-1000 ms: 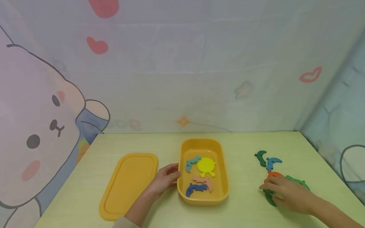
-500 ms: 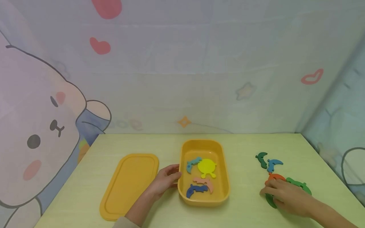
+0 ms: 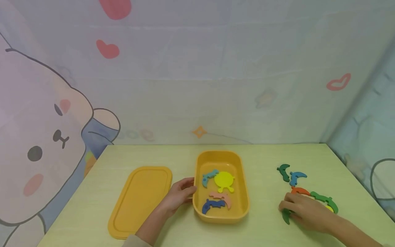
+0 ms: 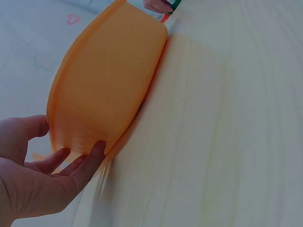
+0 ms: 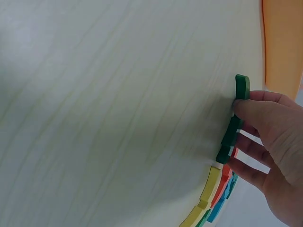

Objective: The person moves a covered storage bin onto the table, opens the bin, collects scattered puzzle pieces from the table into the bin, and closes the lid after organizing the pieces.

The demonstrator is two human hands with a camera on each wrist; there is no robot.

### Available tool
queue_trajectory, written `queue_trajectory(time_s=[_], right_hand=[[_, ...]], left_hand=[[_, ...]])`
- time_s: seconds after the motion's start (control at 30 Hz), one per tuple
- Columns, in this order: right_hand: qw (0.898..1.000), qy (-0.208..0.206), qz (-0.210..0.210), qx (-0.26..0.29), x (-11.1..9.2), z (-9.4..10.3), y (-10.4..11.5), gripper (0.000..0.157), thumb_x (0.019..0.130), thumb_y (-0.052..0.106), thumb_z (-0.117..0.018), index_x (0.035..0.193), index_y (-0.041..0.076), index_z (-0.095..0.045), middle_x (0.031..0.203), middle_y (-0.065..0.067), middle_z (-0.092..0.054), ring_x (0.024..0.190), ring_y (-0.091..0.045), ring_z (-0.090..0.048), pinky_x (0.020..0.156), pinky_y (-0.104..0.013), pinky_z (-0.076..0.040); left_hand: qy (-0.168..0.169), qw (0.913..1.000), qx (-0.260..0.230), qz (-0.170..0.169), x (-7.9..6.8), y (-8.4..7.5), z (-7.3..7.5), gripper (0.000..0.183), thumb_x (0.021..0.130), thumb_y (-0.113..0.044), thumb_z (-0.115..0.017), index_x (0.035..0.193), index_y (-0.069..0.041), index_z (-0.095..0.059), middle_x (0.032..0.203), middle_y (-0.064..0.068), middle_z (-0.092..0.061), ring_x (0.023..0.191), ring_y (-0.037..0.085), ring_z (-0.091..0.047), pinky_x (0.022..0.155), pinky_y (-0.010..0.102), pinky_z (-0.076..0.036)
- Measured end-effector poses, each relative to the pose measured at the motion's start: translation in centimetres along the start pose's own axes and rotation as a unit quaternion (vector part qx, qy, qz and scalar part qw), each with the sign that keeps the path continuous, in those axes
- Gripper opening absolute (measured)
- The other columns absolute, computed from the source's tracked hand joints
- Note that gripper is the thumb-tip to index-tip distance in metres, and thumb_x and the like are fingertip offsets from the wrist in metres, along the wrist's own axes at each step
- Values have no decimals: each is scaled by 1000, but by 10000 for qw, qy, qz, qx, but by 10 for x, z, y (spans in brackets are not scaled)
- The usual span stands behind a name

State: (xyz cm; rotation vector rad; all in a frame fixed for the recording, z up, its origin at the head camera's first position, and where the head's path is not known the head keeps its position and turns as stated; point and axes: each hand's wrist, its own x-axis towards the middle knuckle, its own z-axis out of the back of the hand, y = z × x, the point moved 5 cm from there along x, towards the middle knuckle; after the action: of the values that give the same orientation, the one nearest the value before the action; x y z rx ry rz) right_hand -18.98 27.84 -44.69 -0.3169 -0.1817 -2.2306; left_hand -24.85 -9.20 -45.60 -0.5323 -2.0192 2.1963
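A yellow-orange box [image 3: 220,220] stands mid-table in the head view. Inside it lie a yellow round piece [image 3: 224,179], a teal piece [image 3: 210,177], a pink piece [image 3: 220,197] and a dark blue piece [image 3: 213,204]. My left hand [image 3: 180,195] touches the box's left wall, its fingers loosely bent, not wrapped around it. On the right, my right hand [image 3: 305,209] pinches a dark green curved puzzle piece [image 5: 240,90] between thumb and fingers. Close by lie an orange-red piece [image 3: 300,190], a green piece [image 3: 324,199] and a yellow piece [image 5: 208,189], partly covered by the hand.
A flat yellow-orange lid [image 3: 139,202] lies left of the box. Beyond the right hand are another dark green piece [image 3: 284,172] and a blue piece [image 3: 297,178]. A printed cloth [image 3: 216,68] hangs behind the table [image 3: 262,161].
My right hand has shifted slightly left with the dark green piece, away from the other pieces. Some yellow now shows beside the green piece. The left hand stays at the box.
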Motion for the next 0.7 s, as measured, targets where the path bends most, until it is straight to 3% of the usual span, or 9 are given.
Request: queue_trajectory(time_s=[0.13,0.5,0.7], right_hand=[[9997,126,-132,175,4,-2,0,41,70,5,-74,98,30,-58,86,17,-45,73,3,-42,59,-18,-42],[9989,217,-254,336,7,-7,-3,40,71,8,-75,100,29,-57,84,17,-42,70,4,-37,55,-16,-37],[9994,24,-130,308,13,-5,-1,40,70,7,-75,99,28,-57,82,16,-41,67,4,-34,54,-13,-35]], left_hand=[[-1,10000,-10,-5,-1,0,0,53,93,-21,-53,138,1,-36,134,21,-42,106,24,-56,84,37,-52],[13,10000,-88,32,1,2,-1,53,93,-19,-53,139,2,-35,135,23,-41,108,24,-55,84,38,-52],[16,10000,-60,14,2,0,-1,52,94,-19,-52,138,1,-36,133,21,-43,108,25,-55,85,37,-52]])
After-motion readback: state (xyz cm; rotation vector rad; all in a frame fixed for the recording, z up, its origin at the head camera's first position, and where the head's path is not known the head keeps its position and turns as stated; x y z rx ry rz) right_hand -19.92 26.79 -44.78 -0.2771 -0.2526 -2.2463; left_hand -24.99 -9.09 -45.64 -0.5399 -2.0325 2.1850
